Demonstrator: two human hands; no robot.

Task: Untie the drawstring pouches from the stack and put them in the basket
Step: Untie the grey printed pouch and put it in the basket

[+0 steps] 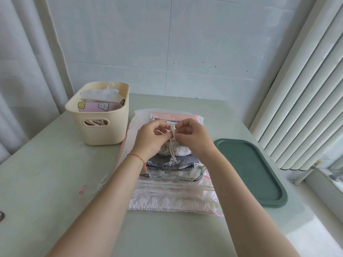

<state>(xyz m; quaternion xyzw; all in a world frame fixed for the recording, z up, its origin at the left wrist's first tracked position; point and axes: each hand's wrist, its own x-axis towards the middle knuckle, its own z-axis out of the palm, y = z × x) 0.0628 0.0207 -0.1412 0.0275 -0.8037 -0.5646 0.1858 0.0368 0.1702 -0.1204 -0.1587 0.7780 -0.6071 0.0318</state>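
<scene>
Pouches [173, 186] lie stacked flat at the middle of the pale worktop [46, 173], between the cream basket [101, 127], which already holds a few, and a green tray [250, 173]. Over the top pouch, the left hand [151, 137] and right hand [193, 135] are close together, both pinching its beige drawstring [173, 143]. Best to ease the knot loose, not tug it tighter.

Bright, soft daylight from right window [332, 164]; faint shadows; wide-angle bending at edges.
</scene>
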